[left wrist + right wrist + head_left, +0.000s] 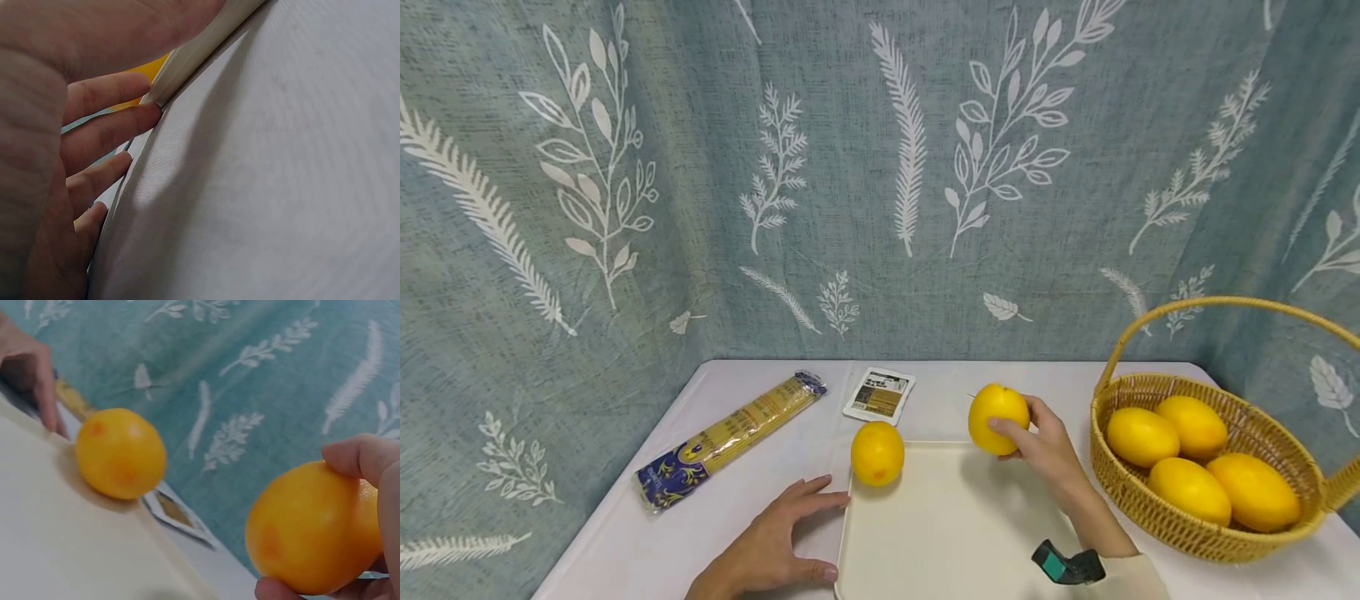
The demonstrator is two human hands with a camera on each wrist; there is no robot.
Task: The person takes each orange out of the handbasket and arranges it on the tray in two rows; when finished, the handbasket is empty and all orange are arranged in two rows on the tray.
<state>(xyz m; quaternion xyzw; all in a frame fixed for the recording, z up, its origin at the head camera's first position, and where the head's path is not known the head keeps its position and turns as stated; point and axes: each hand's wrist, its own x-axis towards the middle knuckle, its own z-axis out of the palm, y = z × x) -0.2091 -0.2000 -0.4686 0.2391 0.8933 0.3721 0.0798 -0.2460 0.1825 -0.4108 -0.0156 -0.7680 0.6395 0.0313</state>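
Note:
My right hand [1047, 446] grips a yellow mango [997, 418], thumb across its near side, above the far right part of a cream tray [955, 533]. The right wrist view shows the held mango [312, 528] between thumb and fingers, with an orange blush on its skin. A second mango [877, 453] sits in the tray's far left corner. My left hand [775, 533] lies at the tray's left side, fingers spread and loosely straight. In the left wrist view its fingertips [150, 115] are right at the tray's outer edge.
A wicker basket [1101, 467] with a tall handle stands on the right, holding several mangoes [1255, 492]. A pack of spaghetti [730, 442] lies at the left. Behind the tray is a small flat packet [880, 396]. A patterned curtain [850, 167] hangs behind the white table [760, 492].

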